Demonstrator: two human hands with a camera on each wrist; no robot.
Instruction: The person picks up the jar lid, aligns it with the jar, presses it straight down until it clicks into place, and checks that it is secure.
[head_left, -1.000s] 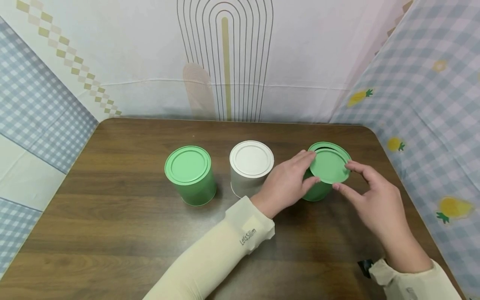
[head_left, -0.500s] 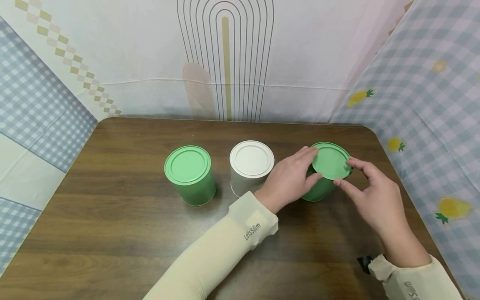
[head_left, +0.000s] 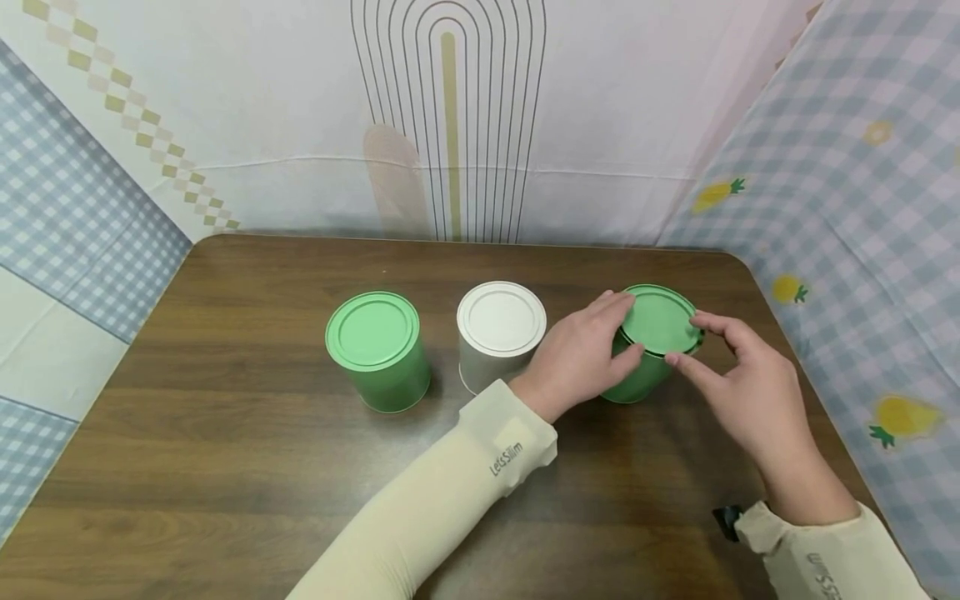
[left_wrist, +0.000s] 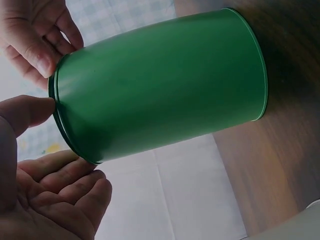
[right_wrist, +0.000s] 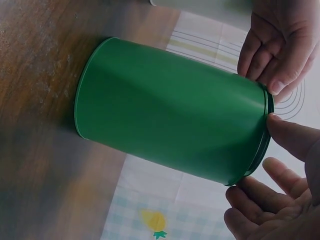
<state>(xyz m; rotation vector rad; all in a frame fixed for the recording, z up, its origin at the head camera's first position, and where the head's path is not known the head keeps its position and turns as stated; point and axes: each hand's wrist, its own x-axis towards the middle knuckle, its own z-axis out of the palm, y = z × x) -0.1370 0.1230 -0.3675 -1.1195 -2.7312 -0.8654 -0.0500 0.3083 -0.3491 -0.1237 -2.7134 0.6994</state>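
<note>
A green can [head_left: 637, 383] stands upright at the right of the table, its green lid [head_left: 660, 319] on top. A thin dark gap shows under the lid along its near and right edge. My left hand [head_left: 583, 354] holds the lid's left side, fingers at the far edge and thumb at the near rim. From the right, my right hand [head_left: 753, 404] grips the opposite edge between thumb and fingers. In the left wrist view the can's wall [left_wrist: 160, 85] fills the middle. The right wrist view shows the lid's edge [right_wrist: 262, 145] slightly raised near the fingers.
Left of my left forearm stands another lidded green can [head_left: 378, 350]. A white lidded can [head_left: 501, 321] stands close by my left wrist, partly hidden behind it. The brown wooden table [head_left: 225, 467] meets patterned cloth walls [head_left: 862, 275] at the back and sides.
The lid has moved back and right over the can's mouth, and the dark opening at the far edge has vanished. A slim gap now shows at the near side. Both hands stay at the lid.
</note>
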